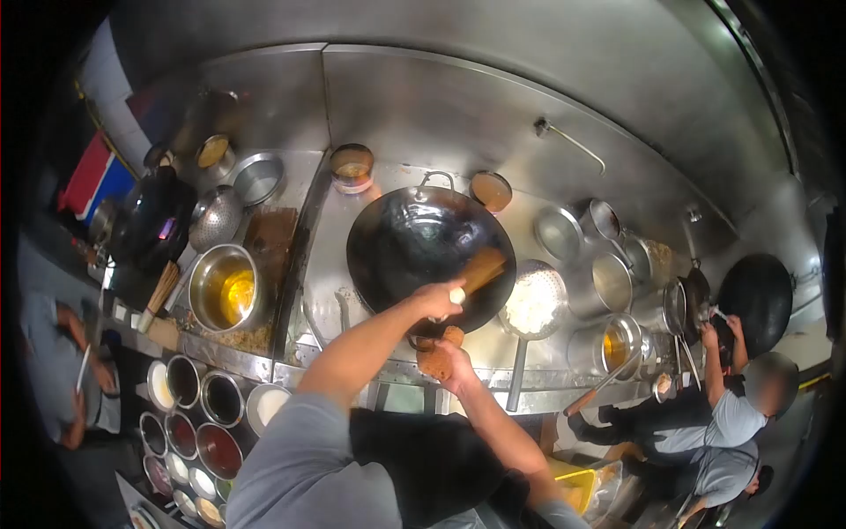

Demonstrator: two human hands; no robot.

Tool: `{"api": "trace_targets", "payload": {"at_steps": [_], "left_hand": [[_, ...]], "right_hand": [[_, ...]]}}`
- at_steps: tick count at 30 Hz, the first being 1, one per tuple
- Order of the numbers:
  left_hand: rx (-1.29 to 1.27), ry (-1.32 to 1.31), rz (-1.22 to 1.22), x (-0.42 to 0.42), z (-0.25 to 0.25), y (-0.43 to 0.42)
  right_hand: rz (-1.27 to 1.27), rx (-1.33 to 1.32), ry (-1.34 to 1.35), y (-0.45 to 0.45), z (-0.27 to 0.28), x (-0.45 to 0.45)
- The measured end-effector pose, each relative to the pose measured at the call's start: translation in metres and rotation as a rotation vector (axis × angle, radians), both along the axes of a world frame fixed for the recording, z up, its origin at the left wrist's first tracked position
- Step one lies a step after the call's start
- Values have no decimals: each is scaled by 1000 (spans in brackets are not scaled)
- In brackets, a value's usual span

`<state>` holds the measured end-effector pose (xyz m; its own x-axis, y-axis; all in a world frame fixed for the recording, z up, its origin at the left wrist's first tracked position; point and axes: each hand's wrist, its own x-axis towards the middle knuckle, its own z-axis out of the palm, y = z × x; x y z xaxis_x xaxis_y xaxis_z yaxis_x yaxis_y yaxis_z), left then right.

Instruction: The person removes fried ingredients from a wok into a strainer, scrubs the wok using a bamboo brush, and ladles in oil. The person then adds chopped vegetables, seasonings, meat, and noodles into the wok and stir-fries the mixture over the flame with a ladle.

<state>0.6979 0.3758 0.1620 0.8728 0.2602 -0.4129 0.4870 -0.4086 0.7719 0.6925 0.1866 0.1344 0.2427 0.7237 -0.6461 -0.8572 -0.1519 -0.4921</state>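
A large black wok sits on the steel range in front of me, with a loop handle on its far rim. My left hand is closed around a bamboo wok brush, whose bristles rest against the right inner wall of the wok. At the near rim, my right hand grips a folded brown cloth. The cloth lies at the wok's near handle, which it mostly hides. Right of the wok, a perforated ladle holds white food pieces.
Left stands a steel pot of yellow oil, with a colander behind it. Several seasoning containers fill the lower left. A pot with yellow liquid stands right. Co-workers work at the right beside another wok; another person is left.
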Motion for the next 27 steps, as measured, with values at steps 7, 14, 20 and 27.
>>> {"api": "trace_targets", "payload": {"at_steps": [7, 14, 20, 27], "left_hand": [[805, 177, 246, -53, 16, 187], [431, -318, 693, -158, 71, 141], [296, -356, 951, -267, -71, 23], [370, 324, 837, -307, -93, -49]], "right_hand": [[4, -22, -38, -2, -7, 4], [-67, -217, -664, -52, -14, 0], [82, -359, -1181, -148, -84, -11], [213, -590, -1252, -150, -90, -29]]}}
